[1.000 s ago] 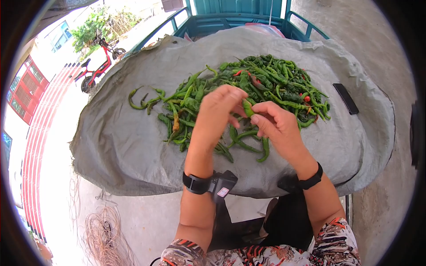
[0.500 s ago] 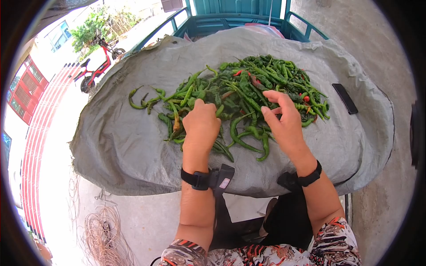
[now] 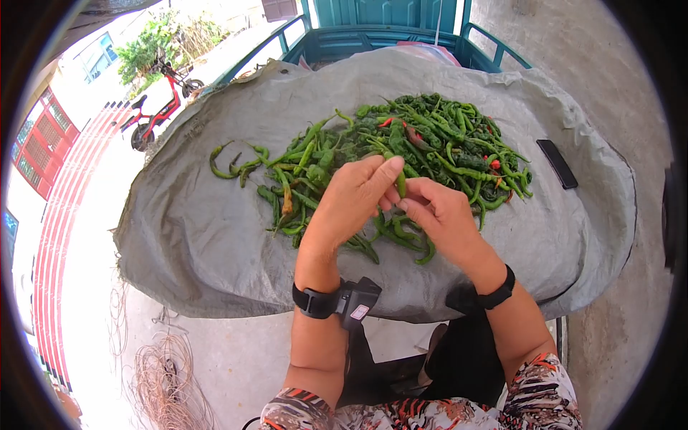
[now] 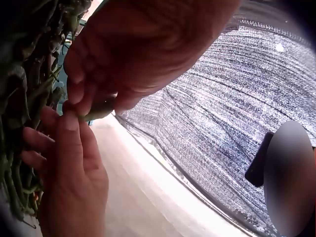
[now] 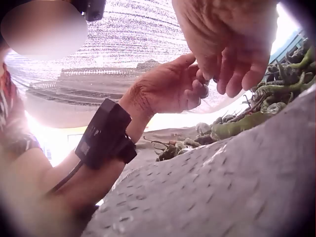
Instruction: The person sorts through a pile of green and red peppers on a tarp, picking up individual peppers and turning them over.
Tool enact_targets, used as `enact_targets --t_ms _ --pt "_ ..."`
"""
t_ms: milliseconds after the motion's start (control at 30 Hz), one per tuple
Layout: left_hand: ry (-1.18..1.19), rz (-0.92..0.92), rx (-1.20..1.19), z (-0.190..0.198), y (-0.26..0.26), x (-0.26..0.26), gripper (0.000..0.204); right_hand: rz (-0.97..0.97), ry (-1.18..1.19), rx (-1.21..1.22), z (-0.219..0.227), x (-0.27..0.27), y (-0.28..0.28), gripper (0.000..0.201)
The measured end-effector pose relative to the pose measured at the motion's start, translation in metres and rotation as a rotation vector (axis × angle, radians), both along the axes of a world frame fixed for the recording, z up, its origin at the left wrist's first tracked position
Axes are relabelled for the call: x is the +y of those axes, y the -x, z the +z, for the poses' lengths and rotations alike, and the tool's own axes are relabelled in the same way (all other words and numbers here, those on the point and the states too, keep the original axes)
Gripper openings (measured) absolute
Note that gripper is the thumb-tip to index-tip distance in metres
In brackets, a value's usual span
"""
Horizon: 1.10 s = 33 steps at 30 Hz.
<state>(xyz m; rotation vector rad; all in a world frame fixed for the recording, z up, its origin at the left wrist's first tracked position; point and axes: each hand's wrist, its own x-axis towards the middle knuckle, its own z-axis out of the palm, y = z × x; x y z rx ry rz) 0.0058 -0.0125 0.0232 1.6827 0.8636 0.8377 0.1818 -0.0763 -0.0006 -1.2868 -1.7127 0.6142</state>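
Observation:
Both hands meet over the near side of a pile of green peppers (image 3: 459, 136) on a grey sheet. My left hand (image 3: 352, 195) pinches a green pepper (image 3: 400, 179) between thumb and fingers. The right hand (image 3: 446, 218) pinches the lower end of the same pepper. In the left wrist view a bit of the pepper (image 4: 101, 109) shows between the left hand (image 4: 143, 49) and the right hand (image 4: 74, 173). The right wrist view has the left hand (image 5: 168, 89) and right hand (image 5: 227, 39) fingertips together, with the pepper mostly hidden.
A black phone (image 3: 557, 163) lies on the grey sheet (image 3: 215, 244) to the right of the pile. A few separate peppers (image 3: 240, 163) are at the left. Behind the sheet is a blue metal cart (image 3: 387, 32). Looped cord (image 3: 168, 383) lies on the ground at lower left.
Half a second ago the hands were apart, the left low at the pile and the right with spread fingers. They have come together, both now holding one pepper.

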Motion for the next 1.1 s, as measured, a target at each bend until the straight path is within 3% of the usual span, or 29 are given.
enact_targets --t_ms 133,233,300,367,400,500,633,733,967,1100 --pt "0.002 0.018 -0.017 -0.005 0.004 0.005 0.035 -0.043 -0.009 0.004 -0.001 0.000 0.000 0.019" --pt "-0.119 0.314 -0.038 -0.012 0.000 0.005 0.032 -0.117 0.010 0.038 -0.001 0.001 0.000 0.018" --pt "-0.347 0.431 0.230 -0.026 0.000 0.013 0.021 -0.161 -0.028 0.051 -0.007 0.005 -0.005 0.017" --pt "-0.565 0.462 0.415 -0.041 0.000 0.017 0.023 -0.201 0.068 0.098 -0.002 0.005 -0.008 0.019" --pt "-0.532 0.430 0.400 -0.042 -0.002 0.015 0.027 -0.220 0.115 0.121 0.000 0.005 -0.009 0.020" --pt "-0.601 0.345 0.427 -0.051 -0.010 0.017 0.026 -0.281 -0.011 0.374 0.000 0.007 -0.005 0.025" --pt "-0.535 0.308 0.590 -0.043 -0.012 0.013 0.025 -0.248 -0.119 0.244 -0.010 0.013 -0.012 0.026" --pt "-0.574 0.345 0.408 -0.040 -0.010 0.017 0.019 -0.161 -0.120 0.152 -0.009 0.009 -0.011 0.025" --pt "-0.069 0.279 -0.489 -0.017 -0.005 0.016 0.015 -0.178 -0.106 0.178 -0.003 0.005 -0.007 0.028" --pt "0.004 0.252 -0.606 -0.010 -0.005 0.010 0.016 -0.117 -0.082 0.197 -0.005 0.006 -0.006 0.035"
